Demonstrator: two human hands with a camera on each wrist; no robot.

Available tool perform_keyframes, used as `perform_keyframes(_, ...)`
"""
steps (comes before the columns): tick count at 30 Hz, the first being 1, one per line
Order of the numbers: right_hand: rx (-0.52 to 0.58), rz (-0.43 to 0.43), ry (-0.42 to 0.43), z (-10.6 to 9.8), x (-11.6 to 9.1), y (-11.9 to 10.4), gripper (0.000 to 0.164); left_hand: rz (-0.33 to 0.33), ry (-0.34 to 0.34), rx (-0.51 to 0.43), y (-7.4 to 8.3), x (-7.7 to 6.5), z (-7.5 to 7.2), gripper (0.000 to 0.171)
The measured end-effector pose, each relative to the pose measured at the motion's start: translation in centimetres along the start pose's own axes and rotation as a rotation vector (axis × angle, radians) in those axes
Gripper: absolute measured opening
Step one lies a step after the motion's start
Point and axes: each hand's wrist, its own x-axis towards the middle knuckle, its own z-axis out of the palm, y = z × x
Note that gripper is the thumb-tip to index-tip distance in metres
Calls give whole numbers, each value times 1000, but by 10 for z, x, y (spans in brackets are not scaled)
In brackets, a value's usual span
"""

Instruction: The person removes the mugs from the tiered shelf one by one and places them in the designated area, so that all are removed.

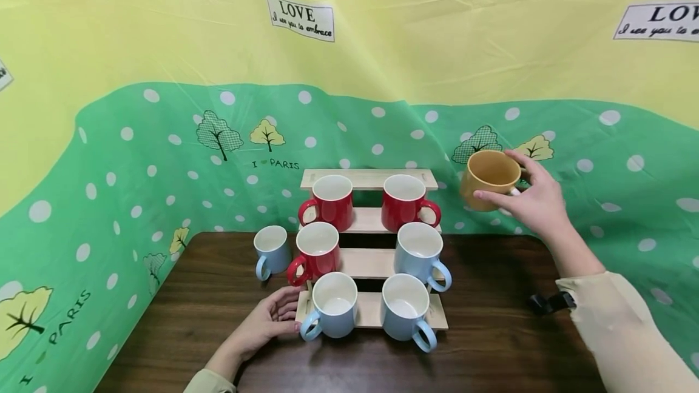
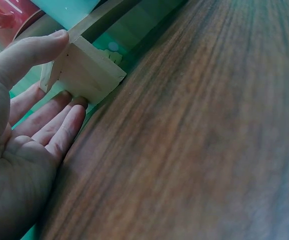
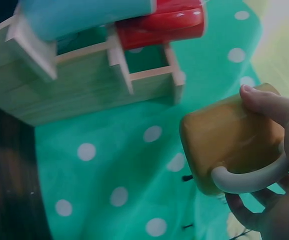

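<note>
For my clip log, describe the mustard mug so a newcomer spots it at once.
Find the stepped wooden rack with red mugs and blue mugs on the dark table. To its right, the right hand holds the mustard mug in the air. No other mug shares its colour or is held.

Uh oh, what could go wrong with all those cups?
The yellow mug is up in the air in the right grip, so it might fall if it slips. The left grip touches the wooden rack, so a nudge could wobble everything on it. The lower-right blue mug sits by the rack's front edge; a bump might tip it off.
</note>
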Motion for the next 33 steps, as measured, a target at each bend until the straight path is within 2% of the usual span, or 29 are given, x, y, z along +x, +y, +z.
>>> perform_keyframes(6, -27, -5, 21, 20, -13, 20, 107, -3, -6, 3, 1, 0, -1, 75)
perform_keyframes(13, 10, 103, 39, 45, -29, 46, 108, -18, -1, -1, 2, 0, 0, 76)
perform_keyframes(16, 15, 127, 85, 57, -35, 54, 107, -8, -4, -6, 2, 0, 0, 76)
perform_keyframes(21, 20, 120, 194, 76, -42, 64, 104, -5, -2, -9, 1, 0, -1, 75)
perform_keyframes(24, 46, 132, 227, 84, -45, 68, 103, -4, 3, -4, 1, -1, -2, 75)
perform_keyframes(33, 64, 229, 149, 101, -58, 78, 109, 2, -4, 3, 0, 0, -2, 75)
